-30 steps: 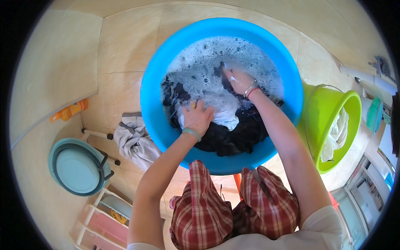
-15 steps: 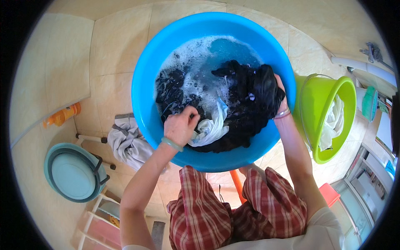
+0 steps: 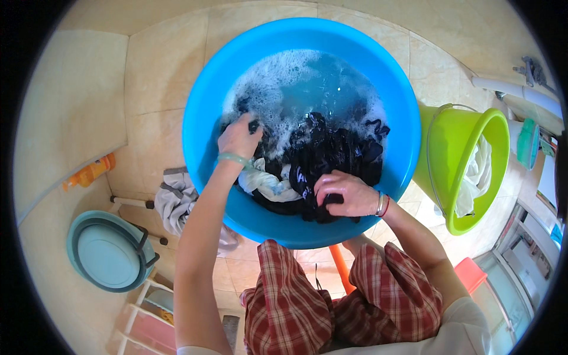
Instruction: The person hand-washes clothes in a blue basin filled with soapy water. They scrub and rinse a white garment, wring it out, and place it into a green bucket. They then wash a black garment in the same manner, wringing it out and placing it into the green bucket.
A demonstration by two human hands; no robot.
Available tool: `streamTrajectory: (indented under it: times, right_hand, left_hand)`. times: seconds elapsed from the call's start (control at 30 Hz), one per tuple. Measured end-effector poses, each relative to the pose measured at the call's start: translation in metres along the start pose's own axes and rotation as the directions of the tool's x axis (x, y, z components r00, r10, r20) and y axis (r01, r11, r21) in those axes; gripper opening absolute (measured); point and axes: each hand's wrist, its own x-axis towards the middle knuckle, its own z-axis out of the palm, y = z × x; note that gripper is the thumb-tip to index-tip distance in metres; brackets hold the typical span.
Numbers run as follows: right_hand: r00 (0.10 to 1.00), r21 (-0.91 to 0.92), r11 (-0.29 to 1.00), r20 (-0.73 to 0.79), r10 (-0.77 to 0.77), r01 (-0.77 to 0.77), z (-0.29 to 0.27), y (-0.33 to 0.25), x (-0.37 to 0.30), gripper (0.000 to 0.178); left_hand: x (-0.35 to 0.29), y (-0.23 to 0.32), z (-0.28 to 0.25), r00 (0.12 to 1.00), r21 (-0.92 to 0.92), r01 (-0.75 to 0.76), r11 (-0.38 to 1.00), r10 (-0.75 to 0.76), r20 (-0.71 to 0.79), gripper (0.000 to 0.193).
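Head view, looking straight down. The person sits over a large blue basin (image 3: pixel 201 136) of sudsy water on a tiled floor (image 3: pixel 160 65); foam covers the far half, open water shows near the middle.

Left hand (image 3: pixel 238 137): fingers curled closed on a fold of dark cloth at the left inner edge of the basin, wrist above the waterline. Right hand (image 3: pixel 348 193): knuckles up, fingers bent and gripping the dark garment (image 3: pixel 331 154) against the near wall. The dark garment lies bunched across the near-right part of the basin, mostly above the water. A white cloth (image 3: pixel 266 183) sits between the two hands, touching the dark pile and partly under it.

Surroundings: green bucket (image 3: pixel 494 171) just right of the basin, pale cloth inside; grey-and-white clothes (image 3: pixel 174 198) heaped on the floor at the basin's left; a teal lidded tub (image 3: pixel 106 254) further left; an orange bottle (image 3: pixel 89 173) by the wall.

Judgement on technique — the step looks like hand-scrubbing the dark piece. Best done with both grips kept short on the same layer, rubbing fabric against fabric under the suds rather than on the dry heap. Keeping the white cloth apart from the dark one would lower the risk of dye carrying over. Pressure toward the basin wall should stay moderate — the basin may tip or slop.
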Motion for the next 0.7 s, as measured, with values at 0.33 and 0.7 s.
streamTrajectory:
  times: [0.33,0.7]
  right_hand:
    - [0.969,-0.287,0.934,-0.181,0.165,-0.213,-0.025,-0.018,0.034,0.026]
    - [0.922,0.822,0.547,-0.32,0.218,0.157,-0.036,-0.018,0.125,0.054]
  left_hand:
    - [-0.1,0.011,-0.122,0.998,-0.96,0.048,0.274,0.032,0.059,0.016]
    - [-0.122,0.044,-0.179,0.966,-0.98,-0.139,-0.143,0.197,-0.165,0.028]
